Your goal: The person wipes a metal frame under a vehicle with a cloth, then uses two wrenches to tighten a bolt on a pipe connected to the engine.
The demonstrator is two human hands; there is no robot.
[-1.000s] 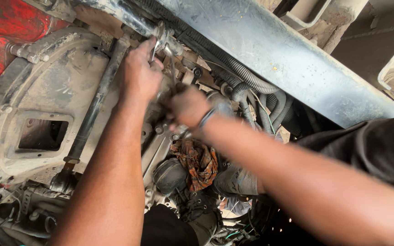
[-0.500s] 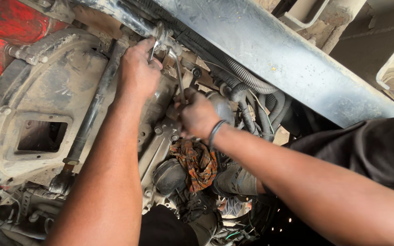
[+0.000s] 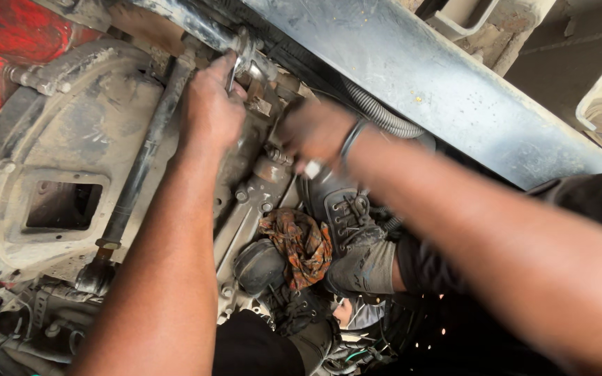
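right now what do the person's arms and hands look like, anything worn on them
Both forearms are bare, with no gloves on either of the hands. The left hand wears nothing visible. The right hand has a thin dark band around its wrist. A dark short sleeve shows at the upper right arm.

Left hand (image 3: 212, 111) grips wrench (image 3: 233, 73); right hand (image 3: 311, 132) apparently on fitting (image 3: 272, 167).

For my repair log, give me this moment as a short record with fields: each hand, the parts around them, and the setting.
left hand: fingers closed on a slim metal tool at a fitting
right hand: on dirty metal engine parts, dark wristband
housing: large grimy grey metal casing with a rectangular opening
rag: orange patterned cloth below the hands
overhead: long pale grey metal beam
footwear: worn black laced boot
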